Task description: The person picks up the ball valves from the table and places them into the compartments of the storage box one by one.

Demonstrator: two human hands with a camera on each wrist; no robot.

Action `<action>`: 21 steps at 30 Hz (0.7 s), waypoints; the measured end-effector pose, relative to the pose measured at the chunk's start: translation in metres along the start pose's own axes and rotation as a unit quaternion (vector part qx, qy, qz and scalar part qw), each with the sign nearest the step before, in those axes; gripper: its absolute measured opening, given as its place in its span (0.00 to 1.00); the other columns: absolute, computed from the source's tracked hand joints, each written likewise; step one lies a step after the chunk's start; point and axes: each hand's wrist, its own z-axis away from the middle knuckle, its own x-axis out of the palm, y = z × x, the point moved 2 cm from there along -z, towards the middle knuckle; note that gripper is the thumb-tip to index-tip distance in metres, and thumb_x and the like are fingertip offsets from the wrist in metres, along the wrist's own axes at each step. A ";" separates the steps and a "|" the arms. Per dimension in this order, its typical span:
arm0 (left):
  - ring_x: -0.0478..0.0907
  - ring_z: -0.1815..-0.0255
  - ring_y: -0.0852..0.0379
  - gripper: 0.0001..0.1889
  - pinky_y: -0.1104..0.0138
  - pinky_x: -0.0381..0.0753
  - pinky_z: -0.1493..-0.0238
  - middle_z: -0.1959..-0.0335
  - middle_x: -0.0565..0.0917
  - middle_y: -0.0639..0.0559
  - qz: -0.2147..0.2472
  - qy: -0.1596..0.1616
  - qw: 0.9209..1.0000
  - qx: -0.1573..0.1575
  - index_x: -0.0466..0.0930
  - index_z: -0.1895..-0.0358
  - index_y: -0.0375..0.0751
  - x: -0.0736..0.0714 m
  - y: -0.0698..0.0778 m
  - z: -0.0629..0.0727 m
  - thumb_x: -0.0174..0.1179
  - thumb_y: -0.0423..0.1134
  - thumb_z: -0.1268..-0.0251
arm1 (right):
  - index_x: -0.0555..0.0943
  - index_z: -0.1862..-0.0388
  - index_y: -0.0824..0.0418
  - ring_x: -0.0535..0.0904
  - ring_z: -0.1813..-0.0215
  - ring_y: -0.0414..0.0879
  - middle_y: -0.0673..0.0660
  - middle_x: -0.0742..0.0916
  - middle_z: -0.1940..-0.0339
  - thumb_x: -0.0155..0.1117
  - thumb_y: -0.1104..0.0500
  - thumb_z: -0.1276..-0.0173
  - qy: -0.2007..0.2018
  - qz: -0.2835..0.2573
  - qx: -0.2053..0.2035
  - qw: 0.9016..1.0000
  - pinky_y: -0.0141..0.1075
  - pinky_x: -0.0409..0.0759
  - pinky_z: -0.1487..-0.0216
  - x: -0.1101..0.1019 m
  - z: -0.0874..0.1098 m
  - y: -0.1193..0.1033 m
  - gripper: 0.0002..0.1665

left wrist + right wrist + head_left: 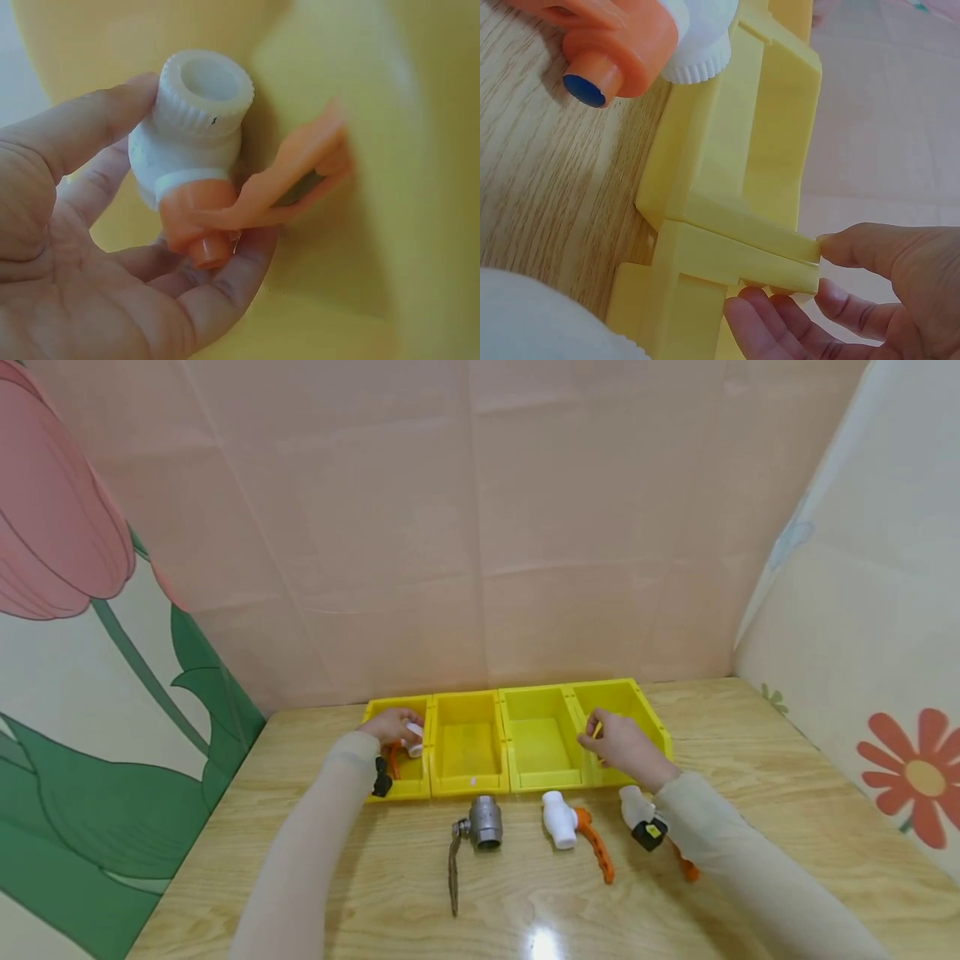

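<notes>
My left hand (388,725) is inside the leftmost yellow bin (408,787), holding a white plastic ball valve (187,154) with an orange lever handle. In the left wrist view the thumb lies along the white body and curled fingers support it from below; the lever points toward the bin wall. At the two right-hand bins, my right hand (626,745) grips their adjoining side walls (742,259), thumb on one side and fingers on the other. It holds no valve.
Two middle yellow bins (468,735) adjoin the others in a row. In front lie a metal ball valve (486,822) with a long lever, a white valve (559,820) with an orange handle, and another white valve (633,804) partly hidden by my right wrist. A pink-beige backdrop (480,527) stands behind.
</notes>
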 end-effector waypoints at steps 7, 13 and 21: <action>0.73 0.53 0.48 0.20 0.58 0.79 0.52 0.45 0.74 0.38 -0.014 0.005 1.000 0.001 0.73 0.41 0.38 0.000 0.003 0.004 0.61 0.32 0.36 | 0.69 0.56 0.63 0.77 0.73 0.50 0.58 0.78 0.76 0.58 0.56 0.28 0.001 -0.005 -0.004 1.000 0.34 0.77 0.73 0.001 0.000 0.001 0.13; 0.73 0.54 0.49 0.20 0.61 0.78 0.53 0.45 0.75 0.39 -0.055 0.009 0.998 0.012 0.75 0.42 0.38 -0.002 0.003 0.001 0.63 0.31 0.39 | 0.69 0.56 0.63 0.78 0.72 0.50 0.57 0.78 0.75 0.58 0.56 0.27 0.000 -0.004 -0.002 1.000 0.34 0.78 0.72 0.002 -0.001 0.001 0.12; 0.73 0.52 0.49 0.22 0.60 0.77 0.47 0.44 0.76 0.39 -0.076 0.014 0.997 0.028 0.75 0.42 0.37 -0.003 0.001 -0.002 0.64 0.31 0.40 | 0.69 0.55 0.63 0.76 0.73 0.48 0.57 0.78 0.75 0.58 0.55 0.27 -0.002 -0.009 -0.003 1.000 0.34 0.78 0.71 0.002 0.000 0.002 0.13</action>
